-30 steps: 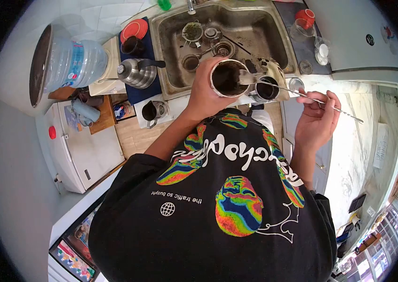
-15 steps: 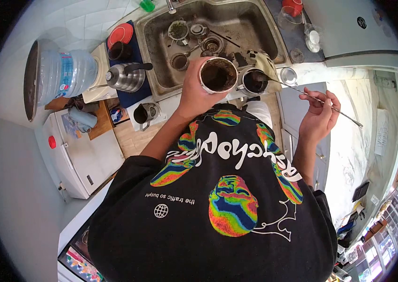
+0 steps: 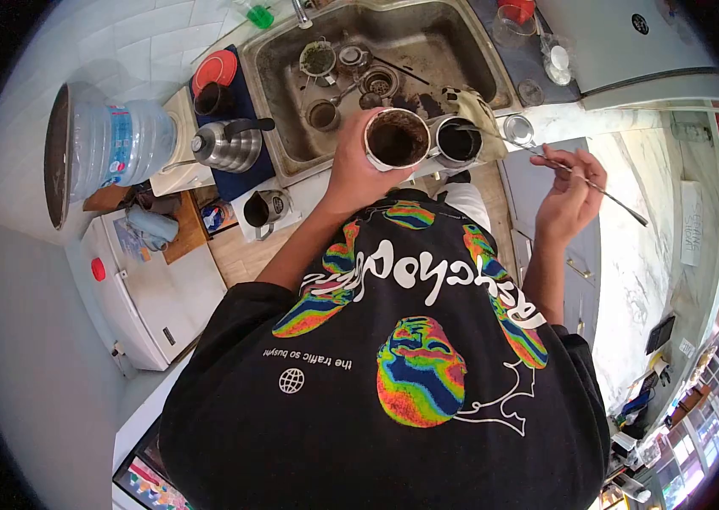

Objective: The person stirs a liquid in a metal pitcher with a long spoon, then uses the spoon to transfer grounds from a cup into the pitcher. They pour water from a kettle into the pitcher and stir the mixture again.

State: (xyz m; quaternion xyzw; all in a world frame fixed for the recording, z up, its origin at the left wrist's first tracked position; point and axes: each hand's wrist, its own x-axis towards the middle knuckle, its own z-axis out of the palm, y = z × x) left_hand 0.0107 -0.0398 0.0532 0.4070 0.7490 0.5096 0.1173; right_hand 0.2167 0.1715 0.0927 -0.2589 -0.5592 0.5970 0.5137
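Observation:
My left hand [image 3: 354, 167] grips a white-rimmed cup [image 3: 399, 139] with dark brown powder or residue inside, its mouth facing up toward me. Just right of it stands a metal pitcher [image 3: 459, 146] with dark contents, at the sink's front edge. Between the fingers of my right hand [image 3: 570, 189] is a long thin bar spoon [image 3: 538, 155]. The spoon's far end reaches over the pitcher's mouth, while its other end sticks out past my hand to the right. A dark-stained pale cloth [image 3: 490, 149] lies by the pitcher.
The steel sink [image 3: 290, 166] holds a strainer [image 3: 318, 59], a small cup [image 3: 323, 114] and dark spills. To the left are a gooseneck kettle [image 3: 228, 149], another metal pitcher [image 3: 266, 211] and a big water bottle [image 3: 121, 140]. A round metal container [image 3: 518, 129] sits at right.
The spoon's far end has shifted slightly left and up over the pitcher. My right hand has moved a little left and up; my left hand still holds the cup.

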